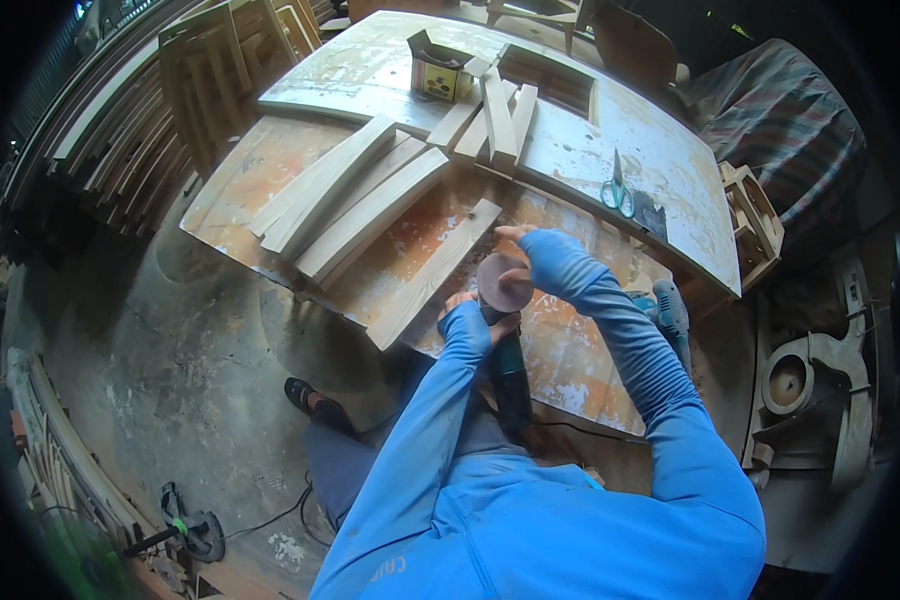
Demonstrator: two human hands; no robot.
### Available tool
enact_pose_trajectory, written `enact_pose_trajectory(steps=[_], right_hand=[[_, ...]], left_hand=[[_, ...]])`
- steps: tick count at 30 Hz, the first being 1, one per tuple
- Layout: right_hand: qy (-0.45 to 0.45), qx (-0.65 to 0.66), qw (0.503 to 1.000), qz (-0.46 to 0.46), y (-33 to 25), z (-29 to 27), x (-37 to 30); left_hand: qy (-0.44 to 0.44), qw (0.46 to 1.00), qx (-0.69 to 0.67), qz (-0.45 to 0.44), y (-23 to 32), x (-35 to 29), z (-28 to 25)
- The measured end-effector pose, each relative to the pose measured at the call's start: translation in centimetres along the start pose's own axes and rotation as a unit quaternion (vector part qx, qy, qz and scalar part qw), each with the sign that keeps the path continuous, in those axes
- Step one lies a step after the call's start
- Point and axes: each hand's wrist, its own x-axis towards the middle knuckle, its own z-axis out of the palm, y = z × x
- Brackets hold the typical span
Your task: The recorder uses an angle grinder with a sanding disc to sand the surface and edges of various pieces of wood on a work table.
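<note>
The left hand (481,321) hides part of the held power tool (511,385) beneath its round disc (495,287); the right sleeve (637,345) partly covers a blue tool (672,314); a green shape (85,555) is blurred; the lower edge cuts off the blue top (580,535).

A teal-and-black handheld power tool (511,378) is held at the near edge of a worn orange worktop (565,375). Its round, flat, mauve-brown disc (500,287) is turned upward.
</note>
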Motion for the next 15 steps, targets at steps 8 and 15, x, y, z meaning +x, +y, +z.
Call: enact_pose_trajectory(steps=[8, 15], right_hand=[[0.094, -0.003, 0.979, -0.183, 2.1, 2.7, 1.0], [0.000, 0.068, 0.992, -0.110, -0.9, 6.5, 2.1]], left_hand=[[0.017, 0.997, 0.012, 0.068, 0.5, 0.3, 1.1], [0.045, 0.986, -0.092, 0.128, -2.3, 1.5, 1.6]])
